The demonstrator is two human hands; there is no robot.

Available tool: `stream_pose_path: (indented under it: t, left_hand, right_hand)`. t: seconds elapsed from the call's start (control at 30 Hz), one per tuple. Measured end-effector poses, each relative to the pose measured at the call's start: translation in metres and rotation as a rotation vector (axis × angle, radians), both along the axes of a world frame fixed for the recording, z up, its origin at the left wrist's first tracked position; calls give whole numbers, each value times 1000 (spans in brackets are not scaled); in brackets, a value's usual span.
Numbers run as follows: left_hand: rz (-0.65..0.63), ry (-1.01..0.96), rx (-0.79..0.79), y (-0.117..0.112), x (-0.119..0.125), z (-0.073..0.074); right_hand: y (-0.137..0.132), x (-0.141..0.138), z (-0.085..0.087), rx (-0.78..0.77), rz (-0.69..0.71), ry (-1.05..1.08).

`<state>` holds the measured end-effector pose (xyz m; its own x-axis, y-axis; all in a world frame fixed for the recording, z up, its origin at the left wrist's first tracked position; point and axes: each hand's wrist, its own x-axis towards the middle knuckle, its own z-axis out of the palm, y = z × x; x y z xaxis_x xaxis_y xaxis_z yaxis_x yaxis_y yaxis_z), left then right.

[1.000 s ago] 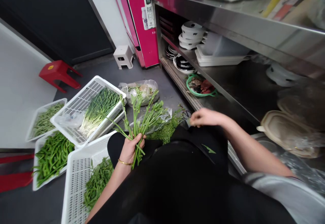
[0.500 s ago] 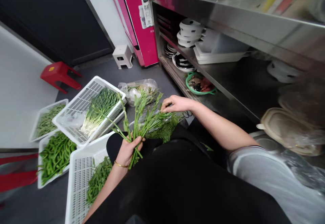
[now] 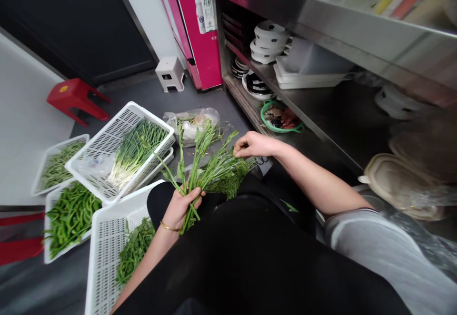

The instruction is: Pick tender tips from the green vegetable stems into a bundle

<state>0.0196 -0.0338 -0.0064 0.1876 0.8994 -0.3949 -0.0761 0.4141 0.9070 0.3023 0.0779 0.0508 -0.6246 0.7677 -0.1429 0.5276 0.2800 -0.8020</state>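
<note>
My left hand (image 3: 185, 205) is wrapped round the lower stems of a bunch of pea shoots (image 3: 200, 170), whose leafy tips and thin tendrils fan away from me. At the bunch's right edge, my right hand (image 3: 249, 144) is closed in a pinch beside the leaf tips; whatever lies between its fingertips is hidden. Under the bunch shows a heap of fine feathery greens (image 3: 230, 182), close to my lap. Left of my left forearm, a white basket (image 3: 102, 239) contains more leafy greens (image 3: 134, 253).
Further left are a basket of scallions (image 3: 134, 151), a basket of green peppers (image 3: 73, 215) and one of green beans (image 3: 62, 162). A plastic bag (image 3: 194, 124) lies ahead on the floor. Steel shelving (image 3: 303, 101) with dishes borders my right; red (image 3: 74, 96) and white stools (image 3: 170, 73) stand behind.
My right hand has shifted slightly right, still pinched at the edge of the bunch. The left hand keeps its hold on the pea shoots. The view has tilted a little.
</note>
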Motion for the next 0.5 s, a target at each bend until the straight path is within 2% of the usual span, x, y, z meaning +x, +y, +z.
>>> stream_pose_path:
  t: [0.17, 0.27, 0.37, 0.5]
  left_hand:
    - [28, -23, -33, -2, -4, 4]
    - [40, -60, -43, -2, -5, 5]
    - [22, -72, -55, -3, -1, 5]
    - [-6, -65, -58, -4, 7, 3]
  right_hand:
    - [-7, 13, 5, 180, -18, -74]
    - [-14, 12, 5, 263, -48, -6]
    - [-21, 1, -1, 188, -247, 273]
    - [-29, -7, -11, -57, -627, 882]
